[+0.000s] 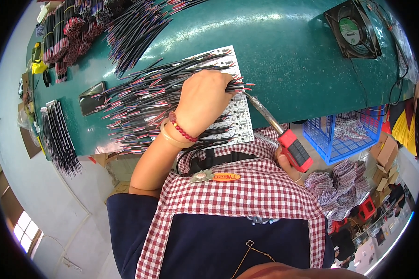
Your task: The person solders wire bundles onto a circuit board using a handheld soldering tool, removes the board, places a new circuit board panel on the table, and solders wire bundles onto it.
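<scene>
My left hand (206, 95) reaches over a white circuit board panel (243, 122), with its fingers pinched on a black cable (242, 84) whose stripped red ends point right. Rows of black cables (146, 100) with coloured wire ends lie across the panel and stick out to the left. In my right hand (286, 163) is a soldering iron (294, 149) with a red and black handle. Its metal tip points up and left, close to the held cable's end near the panel's right edge; I cannot tell whether they touch. Fingers of the right hand are partly behind the handle.
Bundles of cables (137, 35) lie at the far left of the green table (284, 56). A black phone-like slab (92, 98) and finished strips with cables (58, 135) are at left. A fan (353, 30) stands far right. A blue crate (330, 142) sits below the right edge.
</scene>
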### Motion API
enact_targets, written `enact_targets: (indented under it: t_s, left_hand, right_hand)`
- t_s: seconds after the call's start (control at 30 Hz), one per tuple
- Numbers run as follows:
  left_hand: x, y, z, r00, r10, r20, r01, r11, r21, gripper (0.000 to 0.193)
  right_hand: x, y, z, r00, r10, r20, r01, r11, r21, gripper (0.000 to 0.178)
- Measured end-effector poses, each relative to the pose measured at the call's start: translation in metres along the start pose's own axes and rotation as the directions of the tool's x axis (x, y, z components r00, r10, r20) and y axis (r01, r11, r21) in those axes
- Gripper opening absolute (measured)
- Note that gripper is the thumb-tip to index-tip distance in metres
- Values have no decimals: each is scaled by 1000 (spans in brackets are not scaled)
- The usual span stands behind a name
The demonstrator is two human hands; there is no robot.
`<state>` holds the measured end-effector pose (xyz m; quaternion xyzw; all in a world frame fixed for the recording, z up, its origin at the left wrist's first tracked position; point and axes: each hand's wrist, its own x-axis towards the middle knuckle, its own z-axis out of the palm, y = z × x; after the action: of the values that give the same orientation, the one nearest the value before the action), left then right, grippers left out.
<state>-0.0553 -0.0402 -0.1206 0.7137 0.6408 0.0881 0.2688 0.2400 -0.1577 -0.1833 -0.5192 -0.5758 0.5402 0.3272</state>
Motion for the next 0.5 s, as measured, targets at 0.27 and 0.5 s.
enact_targets:
  t_s: [0.27,0.5]
  left_hand:
    - [1,2,-2,999,-23,31,23,1000,8,21]
    - [1,2,-2,1000,0,21,0,1000,17,22]
  right_hand:
    - [-14,10,-12,993,116,36,-118,991,65,22]
    - [-13,16,-10,989,144,40,-149,980,130,24]
